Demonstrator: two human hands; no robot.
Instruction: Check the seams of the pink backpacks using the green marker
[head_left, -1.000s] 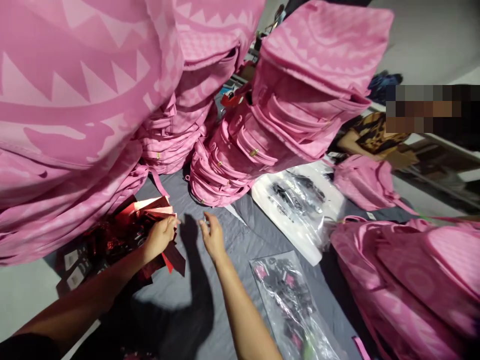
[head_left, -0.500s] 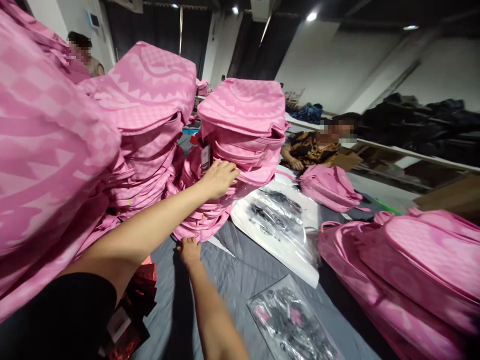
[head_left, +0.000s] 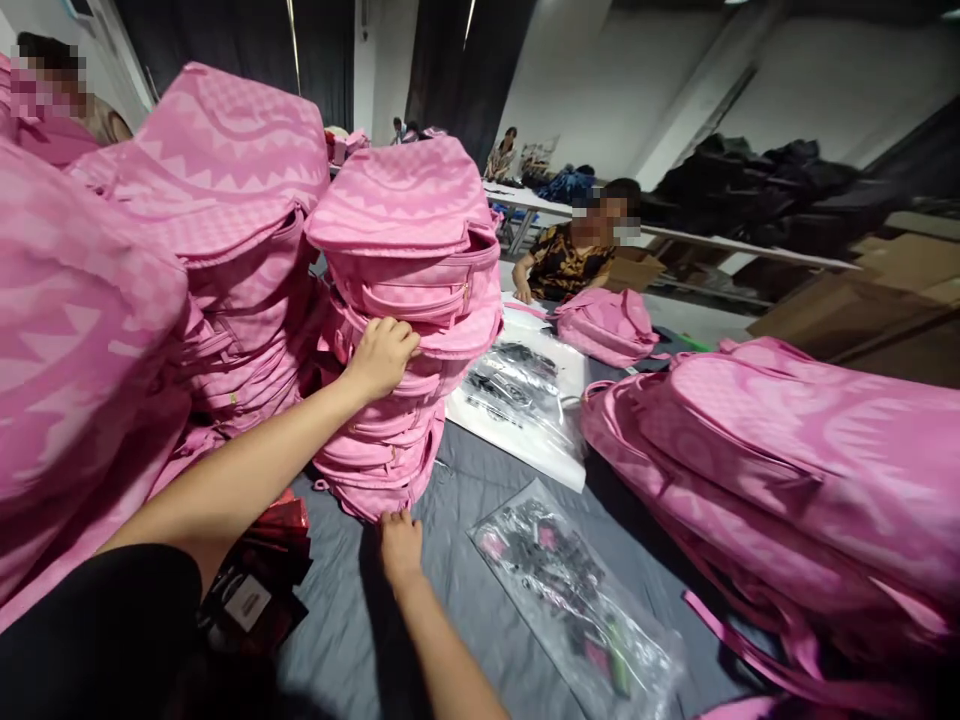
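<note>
A tall stack of pink backpacks (head_left: 405, 290) with a checked, jagged-tooth pattern stands in front of me. My left hand (head_left: 382, 358) is closed on the front edge of a pink backpack partway up, its fingers curled over the fabric. Low down, my right hand (head_left: 401, 545) grips the near edge of the bottom backpack (head_left: 379, 490); its fingertips are partly hidden there. Left of this stack rises a second stack of pink backpacks (head_left: 240, 190), and another large pink backpack (head_left: 75, 330) fills the left edge.
Clear plastic bags with dark contents (head_left: 555, 580) lie on the grey-covered table (head_left: 450, 600). Beyond them is a white sheet (head_left: 559, 455). Pink backpacks (head_left: 780, 480) lie at right. Red and black packets (head_left: 262, 580) sit below my left arm. Across the table, a person (head_left: 574, 255) sits near a small pink backpack (head_left: 607, 325).
The view has swung right and slightly down. The stack between my hands stands straighter, and the hanging tag on its left side is now hidden. Both hands remain on the stack.
</note>
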